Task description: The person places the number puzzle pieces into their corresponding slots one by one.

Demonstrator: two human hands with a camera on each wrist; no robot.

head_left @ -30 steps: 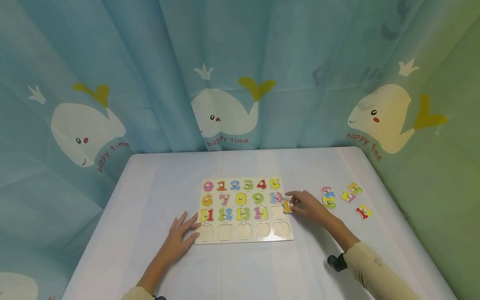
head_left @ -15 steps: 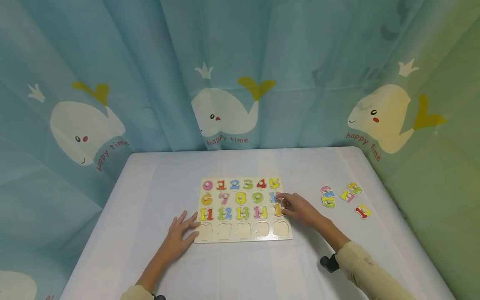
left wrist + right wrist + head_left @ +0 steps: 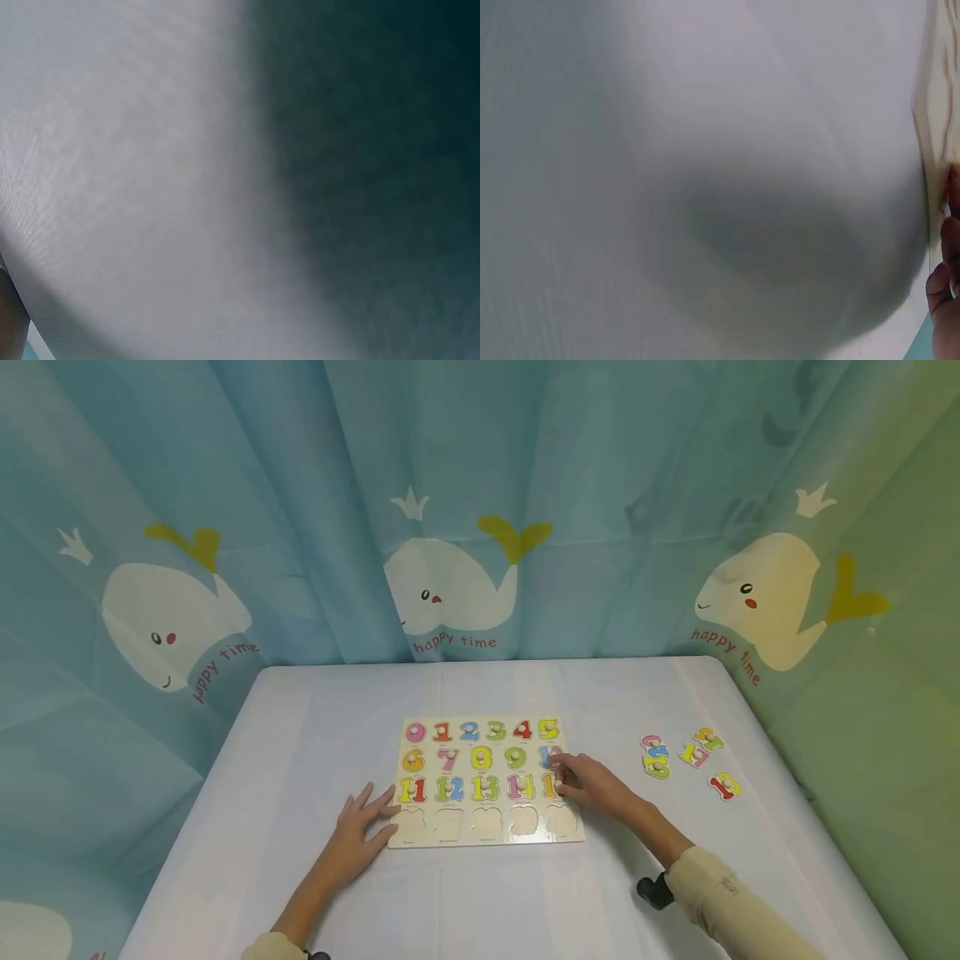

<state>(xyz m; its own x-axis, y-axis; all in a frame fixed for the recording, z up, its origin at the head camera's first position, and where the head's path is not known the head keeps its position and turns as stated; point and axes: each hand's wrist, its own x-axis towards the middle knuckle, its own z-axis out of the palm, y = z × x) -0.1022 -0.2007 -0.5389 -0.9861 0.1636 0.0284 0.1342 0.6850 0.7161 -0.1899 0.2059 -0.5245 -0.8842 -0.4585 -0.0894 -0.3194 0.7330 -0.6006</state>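
A wooden number puzzle board (image 3: pixel 422 842) lies in the middle of the table, seen in the head view. Its upper rows hold coloured numbers and its bottom row shows several empty slots. My right hand (image 3: pixel 564 777) pinches a yellow two-digit number piece (image 3: pixel 551 786) at the right end of the third row, covering most of it. My left hand (image 3: pixel 377 814) rests flat with spread fingers on the table, touching the board's lower left corner. The right wrist view shows only the board's edge (image 3: pixel 934 112) and a bit of the fingers (image 3: pixel 946 279).
Several loose number pieces lie right of the board: a pink-green one (image 3: pixel 656 757), a yellow-pink one (image 3: pixel 694 753) and a red-yellow one (image 3: pixel 725 787). The white tablecloth (image 3: pixel 315 727) ends at whale-print curtains (image 3: pixel 450 585) on three sides. The left wrist view is blurred cloth.
My right hand carried the yellow piece leftward from the board's right edge onto the third-row slot. The left hand stayed still.
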